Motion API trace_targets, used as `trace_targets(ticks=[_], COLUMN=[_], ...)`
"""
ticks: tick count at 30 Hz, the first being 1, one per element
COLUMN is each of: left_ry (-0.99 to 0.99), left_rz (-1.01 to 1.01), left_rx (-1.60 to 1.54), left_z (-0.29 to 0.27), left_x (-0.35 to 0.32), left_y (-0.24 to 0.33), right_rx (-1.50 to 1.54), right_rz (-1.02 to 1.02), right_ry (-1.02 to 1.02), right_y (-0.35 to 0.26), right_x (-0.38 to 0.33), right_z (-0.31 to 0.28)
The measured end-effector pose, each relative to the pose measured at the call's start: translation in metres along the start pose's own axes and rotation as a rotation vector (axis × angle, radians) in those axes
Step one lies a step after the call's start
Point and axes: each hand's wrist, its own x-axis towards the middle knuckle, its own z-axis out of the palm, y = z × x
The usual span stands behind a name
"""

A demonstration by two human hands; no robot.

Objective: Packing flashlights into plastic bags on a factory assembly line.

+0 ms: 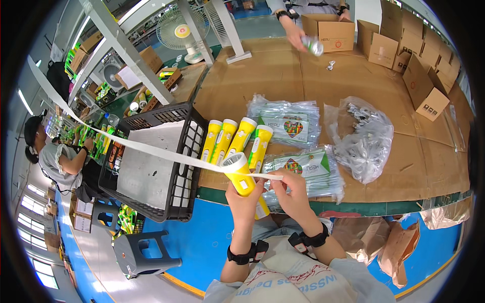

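Observation:
My left hand (243,201) is wrapped round a yellow flashlight (242,183), its lens end tilted up and its lower end showing below the fingers. My right hand (293,194) is closed beside it, thumb and fingers pinching the end of a long white strip (151,150). From there the strip passes by the flashlight's head and stretches away to the upper left. Just beyond my hands lie several more yellow flashlights (258,147), side by side on the cardboard. Near my right hand is a stack of flat printed plastic packets (308,169), with a second packet stack (285,121) behind it.
A black plastic crate (187,174) stands at the left. To the right lies a clear bag of white cords (364,141). Open cartons (427,88) line the far right. Across the table a person's hand (298,38) holds a blurred object. A grey stool (144,252) stands below left.

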Motion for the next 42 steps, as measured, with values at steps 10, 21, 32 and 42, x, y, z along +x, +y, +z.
trace_targets(ticks=[10, 21, 32, 42], left_ry=[0.069, -0.017, -0.108, 0.058], left_rz=[0.247, 0.103, -0.075, 0.047], left_rx=[0.123, 0.044, -0.166, -0.218], left_z=[-0.001, -0.002, -0.002, 0.008], left_x=[-0.001, 0.002, -0.003, -0.009], left_y=[-0.006, -0.009, -0.017, -0.050], right_rx=[-0.383, -0.342, 0.401, 0.370], right_rz=[-0.122, 0.007, 0.246, 0.178], right_ry=[0.025, 0.296, 0.200, 0.286], right_y=[-0.002, 0.000, 0.010, -0.002], right_x=[0.000, 0.008, 0.002, -0.004], right_z=[0.005, -0.007, 0.005, 0.034])
